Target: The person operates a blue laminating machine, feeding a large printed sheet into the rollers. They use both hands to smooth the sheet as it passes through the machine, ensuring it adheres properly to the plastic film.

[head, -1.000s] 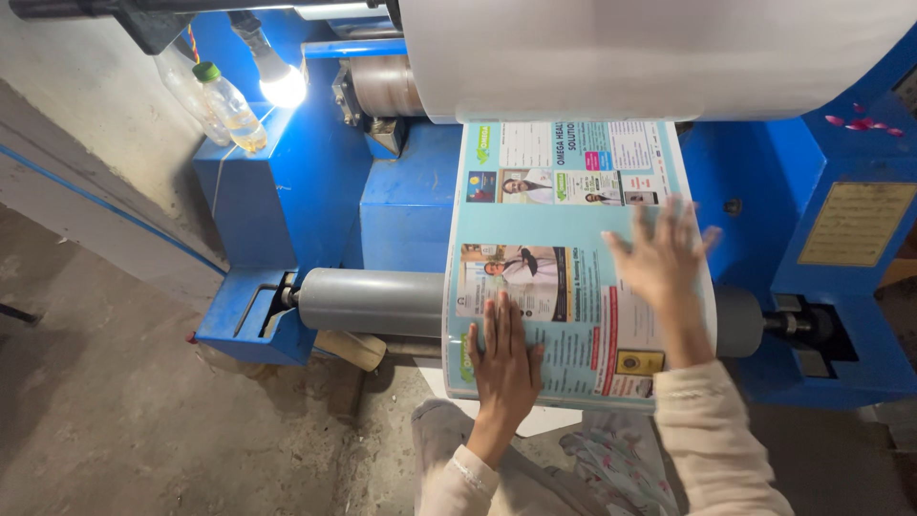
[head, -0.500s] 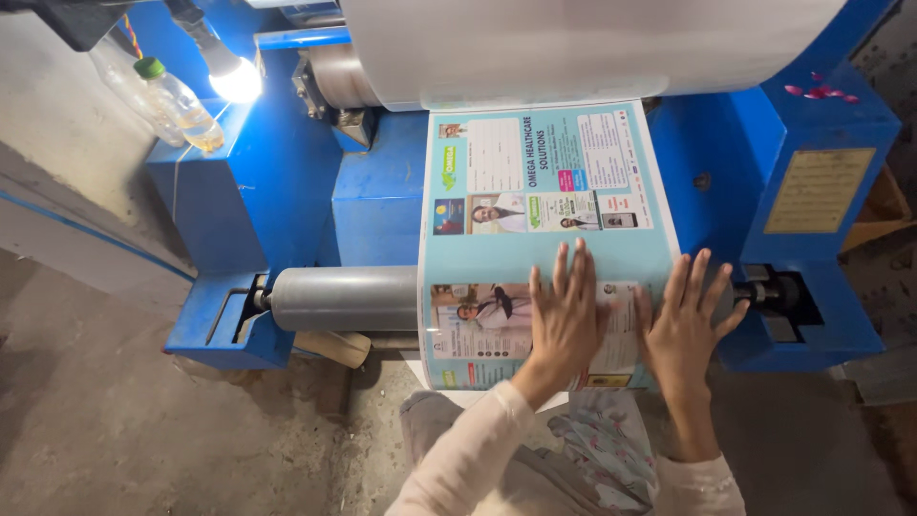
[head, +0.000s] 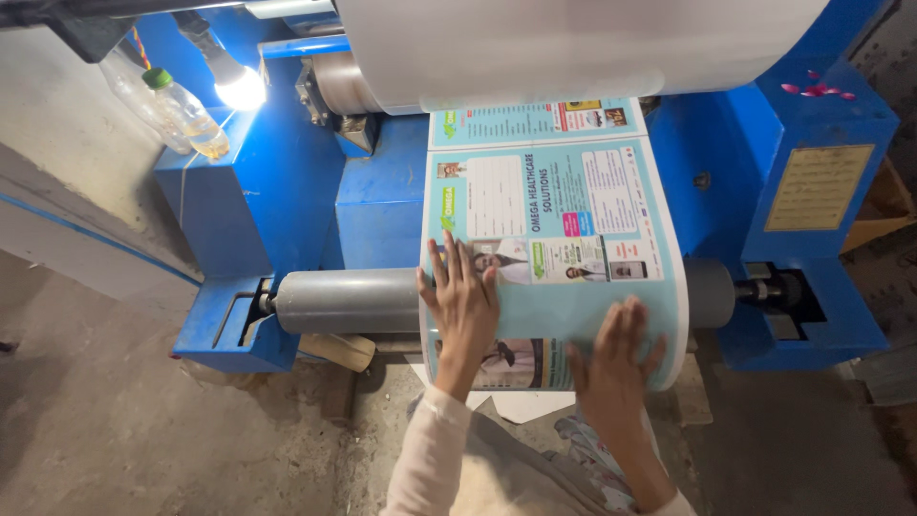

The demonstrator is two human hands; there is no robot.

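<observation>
since a moment ago my left hand [head: 465, 291] has slid up the printed sheet [head: 554, 239] while my right hand [head: 611, 358] has dropped lower. both lie flat and open, pressing the sheet where it wraps the grey roller [head: 349, 299], so it looks smoothed tighter.

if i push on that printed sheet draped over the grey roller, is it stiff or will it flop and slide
The pale blue printed sheet is probably thin and floppy: it bends smoothly over the grey metal roller. It looks glossy, so it may slide on the smooth metal. Both hands, left and right, lie flat on it.
</observation>
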